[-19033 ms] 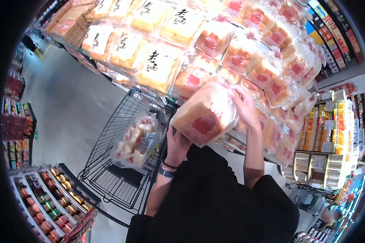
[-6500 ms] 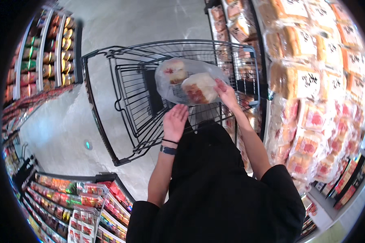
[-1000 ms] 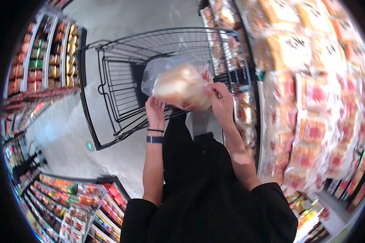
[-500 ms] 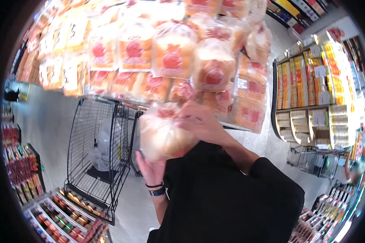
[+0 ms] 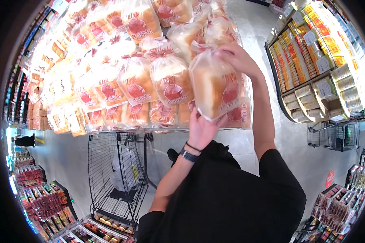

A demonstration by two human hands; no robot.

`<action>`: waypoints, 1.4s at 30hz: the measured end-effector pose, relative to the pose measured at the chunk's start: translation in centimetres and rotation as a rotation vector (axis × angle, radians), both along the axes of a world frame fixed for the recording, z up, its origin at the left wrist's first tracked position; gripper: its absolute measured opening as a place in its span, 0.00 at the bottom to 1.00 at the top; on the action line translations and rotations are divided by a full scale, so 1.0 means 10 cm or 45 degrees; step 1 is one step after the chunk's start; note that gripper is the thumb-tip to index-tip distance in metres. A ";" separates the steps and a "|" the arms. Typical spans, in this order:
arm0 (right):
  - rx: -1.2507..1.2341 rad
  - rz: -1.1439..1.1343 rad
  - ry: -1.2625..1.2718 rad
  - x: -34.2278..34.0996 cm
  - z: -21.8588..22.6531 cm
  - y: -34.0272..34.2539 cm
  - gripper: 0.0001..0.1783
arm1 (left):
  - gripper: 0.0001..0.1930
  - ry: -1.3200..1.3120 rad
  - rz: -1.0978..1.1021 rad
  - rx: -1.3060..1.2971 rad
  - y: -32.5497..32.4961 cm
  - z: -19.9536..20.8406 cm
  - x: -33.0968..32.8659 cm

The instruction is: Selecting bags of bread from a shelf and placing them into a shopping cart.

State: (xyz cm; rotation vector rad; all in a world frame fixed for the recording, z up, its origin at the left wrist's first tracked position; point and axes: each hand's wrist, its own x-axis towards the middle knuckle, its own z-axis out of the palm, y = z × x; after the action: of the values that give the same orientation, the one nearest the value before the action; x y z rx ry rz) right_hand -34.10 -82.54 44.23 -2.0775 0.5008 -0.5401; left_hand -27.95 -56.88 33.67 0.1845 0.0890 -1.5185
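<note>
A clear plastic bag of bread [image 5: 211,87], printed in red, is held up at the right front of the bread display. My right hand [image 5: 240,60] is closed on its gathered top. From below, my left hand [image 5: 202,131] supports the bag's bottom, its fingers partly hidden behind it. Right beside it on the left stands another bagged loaf [image 5: 172,83] of the same kind. More bagged loaves lie behind, and a lower row shows along the display's front.
A black wire shopping cart [image 5: 117,174] with a white plastic bag [image 5: 123,170] in it stands left of me, below the display edge. On the right is a shelf of yellow packages and tins [image 5: 316,65], with another cart [image 5: 334,135] below it.
The bag of bread has gone from close to my body forward and to the right, up to the display. Both hands moved with it, and my right arm is now stretched out. The view has shifted.
</note>
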 end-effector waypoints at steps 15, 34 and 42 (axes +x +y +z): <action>-0.396 0.097 -0.125 0.88 -0.61 -0.65 0.16 | 0.35 0.040 0.104 0.162 -0.64 -0.49 0.25; -0.625 -0.563 -0.515 0.30 -0.39 0.62 0.11 | 0.29 -0.066 -0.034 0.081 -0.01 -0.40 0.46; -0.609 -0.438 -0.437 0.74 -0.52 1.48 0.08 | 0.30 -0.107 0.041 -0.031 0.74 -0.27 0.82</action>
State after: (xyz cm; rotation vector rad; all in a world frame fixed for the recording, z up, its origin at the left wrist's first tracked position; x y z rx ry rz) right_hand -26.67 -67.78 39.03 -2.2814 0.5669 -1.3002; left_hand -19.75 -49.47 31.02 0.2262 0.0060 -1.4773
